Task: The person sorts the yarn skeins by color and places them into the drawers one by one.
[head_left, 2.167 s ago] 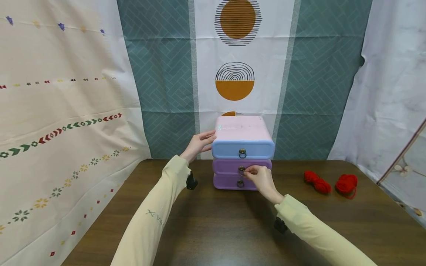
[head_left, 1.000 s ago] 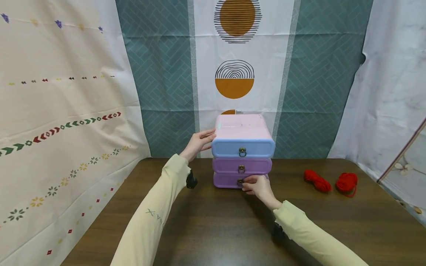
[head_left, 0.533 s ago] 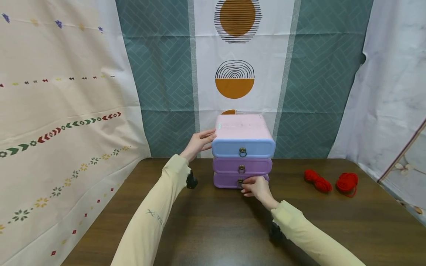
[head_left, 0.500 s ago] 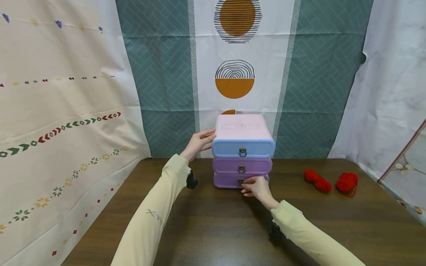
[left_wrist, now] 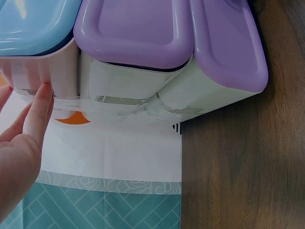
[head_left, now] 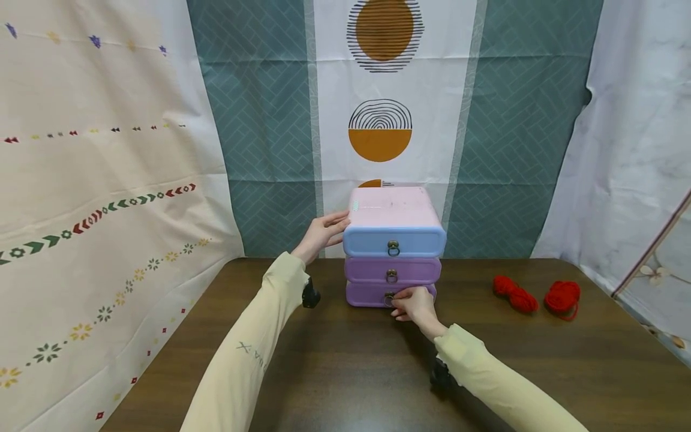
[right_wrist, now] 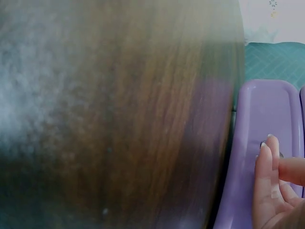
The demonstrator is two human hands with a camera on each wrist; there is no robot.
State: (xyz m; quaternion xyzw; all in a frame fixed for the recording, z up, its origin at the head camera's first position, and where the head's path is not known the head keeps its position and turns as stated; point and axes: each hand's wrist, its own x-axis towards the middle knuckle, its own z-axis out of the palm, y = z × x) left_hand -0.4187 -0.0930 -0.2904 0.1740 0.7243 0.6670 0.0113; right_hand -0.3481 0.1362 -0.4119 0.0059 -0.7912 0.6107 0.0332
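A small three-drawer chest stands at the table's far edge, with a pink top [head_left: 394, 207], a blue upper drawer [head_left: 364, 242], a purple middle drawer [head_left: 364, 271] and a purple bottom drawer [head_left: 364, 294]. Each drawer front carries a brass ring pull. My left hand [head_left: 321, 235] rests fairly straight fingers against the chest's upper left side; the left wrist view has its fingertips [left_wrist: 45, 90] on the pink side wall. Thumb and fingers of my right hand [head_left: 418, 306] pinch the bottom drawer's ring pull [head_left: 388, 297], which they mostly cover in the right wrist view.
Two red yarn bundles lie to the right of the chest, one long [head_left: 515, 294] and one rounder [head_left: 562, 299]. A patterned curtain [head_left: 270, 150] hangs right behind the chest. More cloth flanks the brown wooden table [head_left: 345, 372] on both sides.
My right hand has gone down from the middle drawer's ring pull to the bottom drawer's. The left hand stays on the chest's side, and the drawers look no further out.
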